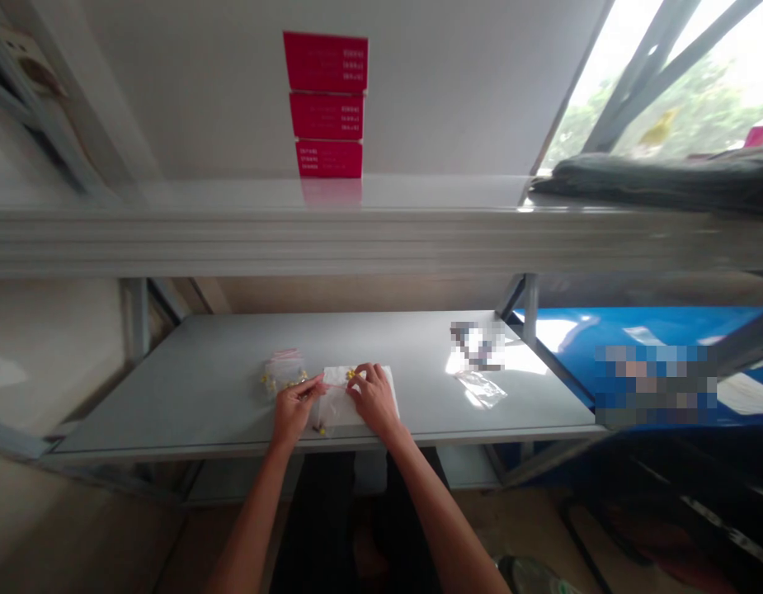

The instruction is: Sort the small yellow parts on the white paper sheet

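A clear zip bag [333,406] with a red strip along its mouth is pinched at its left edge by my left hand [293,406], fingers closed. My right hand [374,398] is over a white sheet or flat pad [360,419], its fingers curled in at the bag's mouth. Small yellow pieces [350,375] show at those right fingertips; their exact kind is too small to tell. Another small yellow piece [322,430] appears at the bag's lower end. Just left of my left hand lie filled clear bags [284,367] with more yellow pieces in them.
The grey tabletop [195,379] spans the space under a shelf [233,239] bearing three stacked red boxes [328,118]. A flat clear bag [482,389] lies to the right, near a blurred-out item [477,345]. Beyond the table's right end is a blue surface [560,330].
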A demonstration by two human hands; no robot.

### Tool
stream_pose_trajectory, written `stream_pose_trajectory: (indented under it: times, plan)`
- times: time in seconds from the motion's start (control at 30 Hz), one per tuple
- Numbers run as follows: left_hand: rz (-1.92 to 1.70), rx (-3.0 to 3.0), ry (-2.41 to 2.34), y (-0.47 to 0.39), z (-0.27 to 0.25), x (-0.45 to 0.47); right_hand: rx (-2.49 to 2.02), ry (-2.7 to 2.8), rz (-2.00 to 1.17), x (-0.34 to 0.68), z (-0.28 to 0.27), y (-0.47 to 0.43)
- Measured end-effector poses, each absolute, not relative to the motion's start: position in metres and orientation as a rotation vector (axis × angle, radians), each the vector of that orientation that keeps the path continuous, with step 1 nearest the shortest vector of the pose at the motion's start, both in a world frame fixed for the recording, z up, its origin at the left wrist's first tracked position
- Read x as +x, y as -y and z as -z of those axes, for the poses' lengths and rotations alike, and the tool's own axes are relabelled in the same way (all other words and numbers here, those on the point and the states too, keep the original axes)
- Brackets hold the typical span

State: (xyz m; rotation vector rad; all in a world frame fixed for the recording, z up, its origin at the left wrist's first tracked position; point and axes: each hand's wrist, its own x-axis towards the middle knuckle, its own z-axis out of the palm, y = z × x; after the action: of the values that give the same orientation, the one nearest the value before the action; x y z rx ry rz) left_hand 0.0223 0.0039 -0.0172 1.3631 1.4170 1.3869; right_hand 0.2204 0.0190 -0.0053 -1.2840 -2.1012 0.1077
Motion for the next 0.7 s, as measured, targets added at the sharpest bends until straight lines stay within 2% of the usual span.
stream_pose_trajectory:
  times: [0.13,0.37,0.6,0.7]
  plan:
    - [-1.347,1.438,-1.406,-0.002,0.012,0.024,-1.219,2.01,-0.16,0.222,0.005,-0.019]
    - [-1.198,1.572,-1.339,-0.002,0.007,0.027,-0.917,1.934,-0.501,0.225,-0.001,-0.016]
    - [-1.274,1.5,-1.324,-0.002,0.007,0.027,-0.905,1.987,-0.524,0.228,-0.004,-0.014]
    - [-1.356,1.419,-1.277,-0.001,0.008,0.027,-1.063,1.857,-0.41,0.227,-0.001,-0.017]
